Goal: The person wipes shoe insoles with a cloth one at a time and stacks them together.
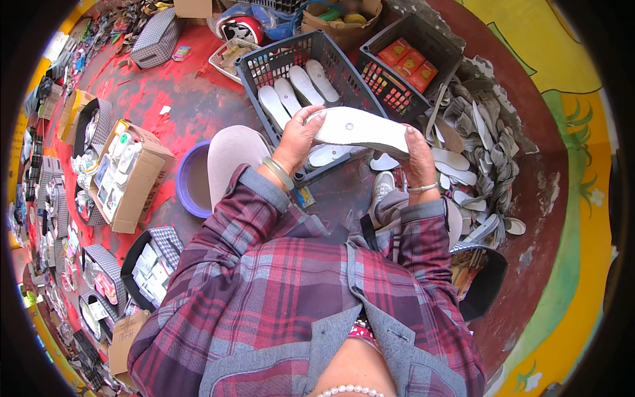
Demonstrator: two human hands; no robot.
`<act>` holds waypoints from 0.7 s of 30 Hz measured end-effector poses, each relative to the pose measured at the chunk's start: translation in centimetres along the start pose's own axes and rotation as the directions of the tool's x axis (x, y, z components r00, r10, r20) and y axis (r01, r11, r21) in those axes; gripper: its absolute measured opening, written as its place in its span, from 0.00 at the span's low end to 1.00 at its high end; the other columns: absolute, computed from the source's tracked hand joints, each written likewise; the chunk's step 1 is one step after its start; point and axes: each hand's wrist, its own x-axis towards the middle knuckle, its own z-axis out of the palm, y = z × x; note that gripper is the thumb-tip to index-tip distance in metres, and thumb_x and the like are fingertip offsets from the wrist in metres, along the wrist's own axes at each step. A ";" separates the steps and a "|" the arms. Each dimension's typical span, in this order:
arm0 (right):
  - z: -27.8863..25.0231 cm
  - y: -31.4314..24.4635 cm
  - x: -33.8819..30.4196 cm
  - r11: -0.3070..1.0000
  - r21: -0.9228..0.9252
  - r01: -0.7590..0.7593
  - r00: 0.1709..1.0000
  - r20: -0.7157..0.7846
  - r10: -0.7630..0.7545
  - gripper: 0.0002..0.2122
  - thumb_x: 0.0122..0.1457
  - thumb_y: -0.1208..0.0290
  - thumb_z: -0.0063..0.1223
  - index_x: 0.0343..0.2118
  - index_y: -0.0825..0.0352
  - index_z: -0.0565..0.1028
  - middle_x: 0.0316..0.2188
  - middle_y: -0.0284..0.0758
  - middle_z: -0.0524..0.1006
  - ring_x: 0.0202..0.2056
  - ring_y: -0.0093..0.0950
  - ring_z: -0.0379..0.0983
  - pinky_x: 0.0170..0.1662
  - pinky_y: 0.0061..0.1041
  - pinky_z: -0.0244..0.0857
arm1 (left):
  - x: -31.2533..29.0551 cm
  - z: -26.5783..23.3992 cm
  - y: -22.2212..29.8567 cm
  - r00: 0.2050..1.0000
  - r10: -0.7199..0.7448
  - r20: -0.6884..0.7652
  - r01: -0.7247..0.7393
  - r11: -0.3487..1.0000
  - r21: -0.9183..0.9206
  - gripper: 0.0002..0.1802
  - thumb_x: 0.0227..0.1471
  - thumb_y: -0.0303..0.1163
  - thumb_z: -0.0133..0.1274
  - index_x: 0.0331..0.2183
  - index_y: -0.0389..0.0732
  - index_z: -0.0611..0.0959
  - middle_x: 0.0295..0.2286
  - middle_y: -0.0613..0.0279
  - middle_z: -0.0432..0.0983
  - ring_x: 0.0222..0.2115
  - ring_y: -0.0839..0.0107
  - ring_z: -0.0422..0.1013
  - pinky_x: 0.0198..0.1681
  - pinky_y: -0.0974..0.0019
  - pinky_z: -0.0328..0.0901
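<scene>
Between my two hands, above the near edge of a dark plastic crate (344,56), I hold a white shoe sole (362,130) lengthwise. It has a small round mark near its middle and a darker edge. My left hand (297,140) grips its left end, thumb on top. At the other end, my right hand (419,157) is closed round the tip. Several white soles (301,85) lie in the crate; my left hand and the held sole hide part of it. To the right spreads a heap of grey and white soles (488,145).
A purple basin (183,177) stands on the floor left of my knee. Beyond the heap is a second dark crate (395,92) with red boxes (411,64). Cardboard boxes (151,175) and checked storage bins (159,43) line the left. A painted wall (589,198) bounds the right.
</scene>
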 end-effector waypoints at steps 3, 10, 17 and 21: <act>-0.3 -1.3 -0.4 0.992 -0.049 -0.119 0.987 0.101 0.123 0.18 0.55 0.67 0.54 0.47 0.72 0.68 0.38 0.35 0.74 0.37 0.25 0.73 0.39 0.22 0.69 | 0.1 -0.5 0.3 0.999 0.009 -0.044 -0.009 1.000 0.000 0.15 0.54 0.31 0.52 0.43 0.37 0.73 0.33 0.61 0.75 0.31 0.76 0.73 0.33 0.75 0.69; -0.6 0.5 -1.2 0.917 -0.313 -0.249 0.849 0.386 0.362 0.21 0.53 0.62 0.58 0.45 0.72 0.71 0.37 0.30 0.74 0.35 0.18 0.70 0.38 0.16 0.64 | 0.2 -0.4 2.1 0.984 0.170 0.045 -0.174 0.980 0.099 0.21 0.48 0.25 0.56 0.45 0.35 0.70 0.32 0.59 0.74 0.30 0.73 0.73 0.34 0.74 0.69; 4.3 2.5 -1.9 0.987 0.083 -0.137 0.926 0.364 0.098 0.21 0.56 0.62 0.55 0.48 0.70 0.67 0.37 0.32 0.75 0.35 0.20 0.72 0.38 0.18 0.67 | -0.9 0.9 2.6 0.929 0.156 0.335 -0.027 0.933 -0.358 0.47 0.40 0.45 0.63 0.57 0.43 0.57 0.50 0.62 0.64 0.53 0.65 0.60 0.56 0.56 0.53; 6.7 5.0 -1.9 0.972 0.129 -0.194 0.910 0.395 0.129 0.21 0.58 0.58 0.50 0.48 0.69 0.67 0.37 0.33 0.75 0.36 0.23 0.72 0.40 0.22 0.67 | -1.3 2.3 0.9 0.953 0.140 0.269 -0.050 0.948 -0.314 0.45 0.40 0.34 0.64 0.55 0.44 0.56 0.48 0.58 0.62 0.52 0.62 0.59 0.55 0.59 0.56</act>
